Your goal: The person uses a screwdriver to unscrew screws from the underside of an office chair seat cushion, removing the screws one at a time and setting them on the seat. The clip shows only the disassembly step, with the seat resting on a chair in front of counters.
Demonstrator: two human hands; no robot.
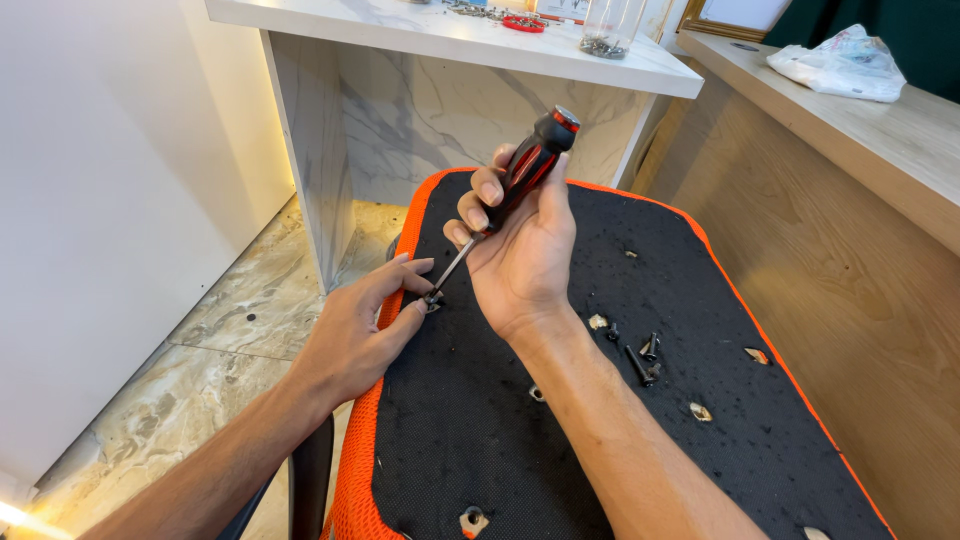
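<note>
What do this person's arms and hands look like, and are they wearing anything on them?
Both arms are bare right up to the bottom edge of the picture, with no sleeves in view. The left hand and the right hand wear no gloves, and no rings, watch or wristband show on either. The fingernails are short and unpainted. No marks or bandages are visible on the parts that show.

Loose bolts [645, 358] lie on the chair seat panel [560, 420], right of centre frame; the desk [450, 40] (upper frame) stands behind it.
</note>
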